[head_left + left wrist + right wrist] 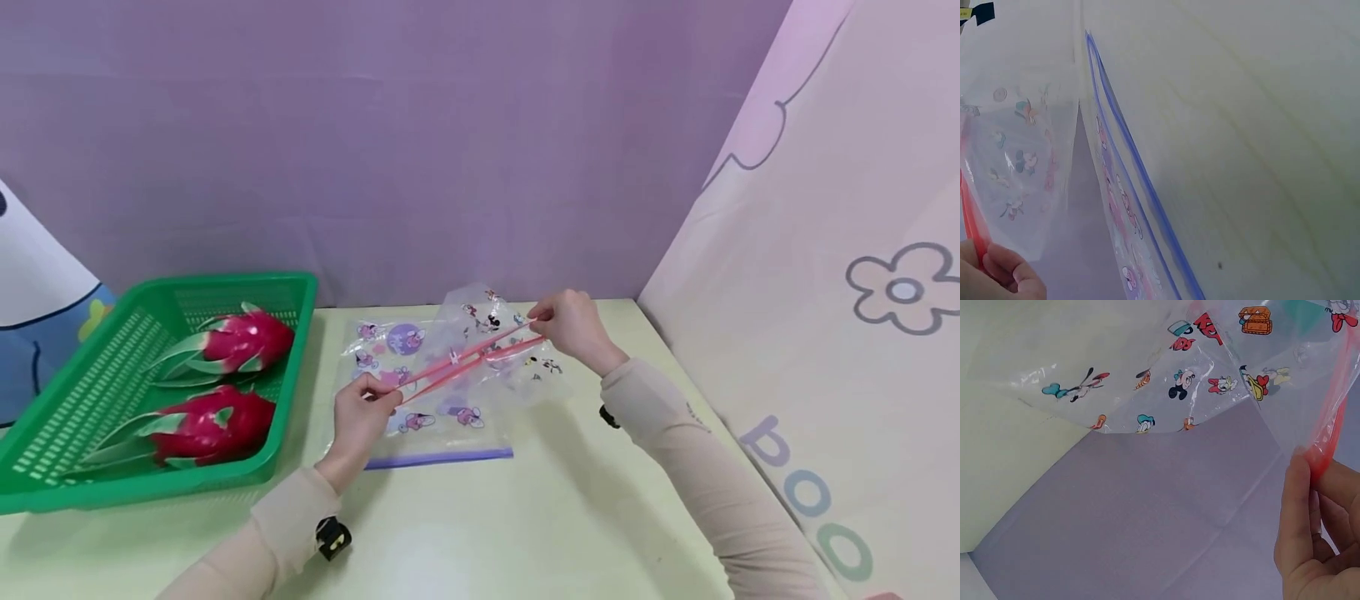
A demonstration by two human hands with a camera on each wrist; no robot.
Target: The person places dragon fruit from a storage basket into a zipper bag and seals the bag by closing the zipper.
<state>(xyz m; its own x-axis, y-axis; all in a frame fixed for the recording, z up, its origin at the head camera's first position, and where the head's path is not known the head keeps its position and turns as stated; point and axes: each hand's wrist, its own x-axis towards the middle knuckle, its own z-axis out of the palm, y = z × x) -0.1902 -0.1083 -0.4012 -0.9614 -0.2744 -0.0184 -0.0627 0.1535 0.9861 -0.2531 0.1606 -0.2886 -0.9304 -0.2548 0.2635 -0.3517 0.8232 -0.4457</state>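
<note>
A clear zip bag point(480, 310) with cartoon prints and a red zip edge is stretched between my two hands above the table. My left hand point(362, 419) pinches one end of the red edge between thumb and fingers. At the opposite, higher end, my right hand point(574, 329) pinches it the same way. Between the hands the two red strips stand slightly apart, and the bag hangs away from me. Beneath it lies a second clear zip bag point(420, 422), flat, with pink and purple prints; its purple zip edge point(1147, 200) also shows in the left wrist view.
A green plastic basket point(294, 367) stands on the left of the table, holding two dragon fruits point(255, 340) with long green leaves. Purple cloth point(450, 150) hangs behind the pale table point(480, 533). A printed cloth point(810, 333) borders the right side.
</note>
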